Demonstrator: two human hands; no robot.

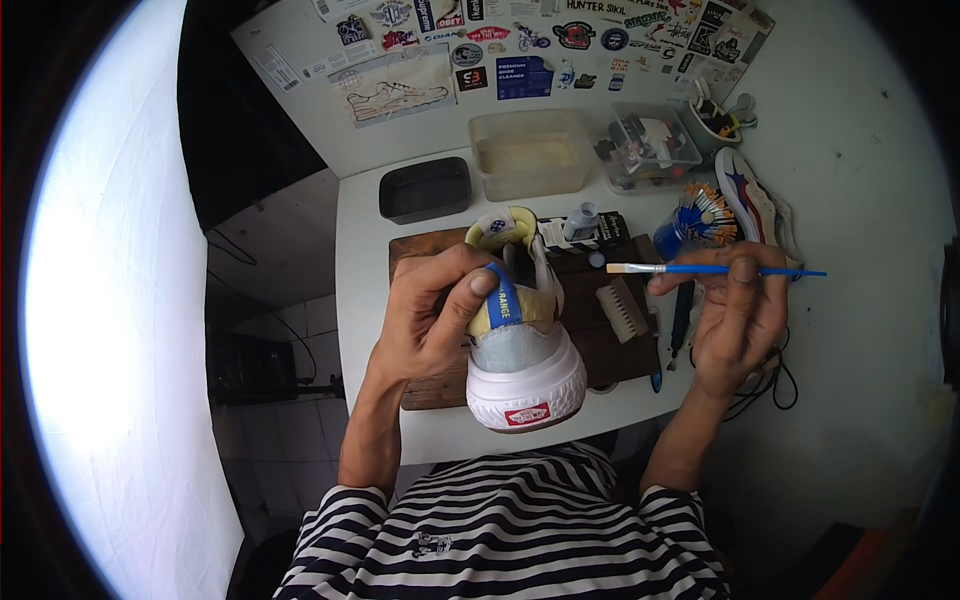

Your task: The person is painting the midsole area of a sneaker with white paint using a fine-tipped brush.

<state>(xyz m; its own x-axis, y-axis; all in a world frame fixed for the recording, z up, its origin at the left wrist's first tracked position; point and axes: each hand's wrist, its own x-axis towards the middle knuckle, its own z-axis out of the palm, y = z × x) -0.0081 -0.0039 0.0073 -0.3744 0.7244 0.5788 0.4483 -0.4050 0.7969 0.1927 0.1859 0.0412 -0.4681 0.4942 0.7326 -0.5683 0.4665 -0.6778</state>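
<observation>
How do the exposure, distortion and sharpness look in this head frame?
Head view: a large blown-out white area fills the left side with no detail; fisheye bends the white table edges and leaves black corners; the centre is evenly lit and sharp, with the sneaker in the left hand and the blue paintbrush in the right hand both crisp, without motion blur.
</observation>
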